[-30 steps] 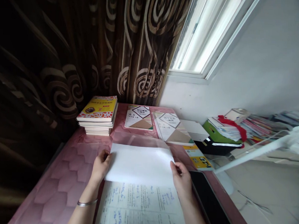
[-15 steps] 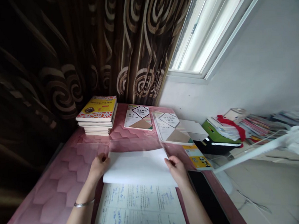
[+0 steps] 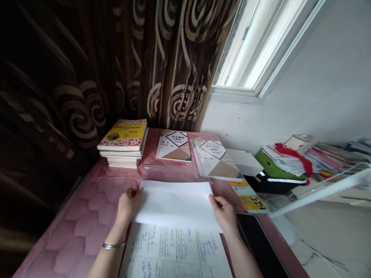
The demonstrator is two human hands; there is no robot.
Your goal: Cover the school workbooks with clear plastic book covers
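Observation:
A blank white sheet of paper (image 3: 174, 203) is stretched between my two hands. My left hand (image 3: 127, 205) pinches its left edge; a silver bangle (image 3: 113, 246) is on that wrist. On the other side, my right hand (image 3: 224, 211) grips the right edge between thumb and fingers. Nearer to me lies a printed page (image 3: 177, 253) covered with blue handwriting, its upper part hidden under the white sheet. Whether the two are joined, I cannot tell. A black flat device (image 3: 265, 253) with a dark screen rests beside my right forearm.
A book stack (image 3: 123, 142) with a yellow top cover stands at the back left of the pink quilted tabletop (image 3: 73, 228). Two similar workbooks (image 3: 174, 146) and a panda-printed yellow item (image 3: 252, 201) lie farther right. A white pole (image 3: 321, 194) slants past the right edge.
The white sheet's far edge looks straighter and flatter than before. Both hands keep their hold. The whole view has shifted slightly.

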